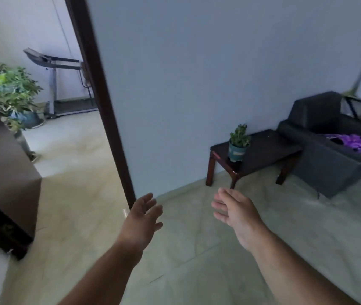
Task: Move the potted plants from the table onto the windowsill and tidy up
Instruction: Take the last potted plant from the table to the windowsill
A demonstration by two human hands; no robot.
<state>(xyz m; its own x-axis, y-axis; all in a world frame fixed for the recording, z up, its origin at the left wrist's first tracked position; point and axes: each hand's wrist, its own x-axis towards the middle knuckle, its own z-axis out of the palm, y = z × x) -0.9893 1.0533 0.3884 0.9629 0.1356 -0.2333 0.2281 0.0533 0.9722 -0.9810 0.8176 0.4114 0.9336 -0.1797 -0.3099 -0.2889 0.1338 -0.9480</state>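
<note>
Beyond the doorway at far left, a large leafy plant [8,89] is standing by a treadmill [65,84]; nearer, the left hand [141,219] and right hand [235,213] are reaching out over the floor, fingers loosely spread and holding nothing. Farther right, one small potted plant [238,143] is sitting near the front corner of the dark low surface [267,148] beside a black sofa [329,137], apparently awaiting pickup; the next move likely calls for stepping closer and gripping its pot

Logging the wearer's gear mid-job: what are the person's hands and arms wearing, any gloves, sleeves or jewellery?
Nothing visible: the left hand and right hand are bare, without gloves, rings or a watch, and both forearms show no sleeves down to the frame's bottom edge.
</note>
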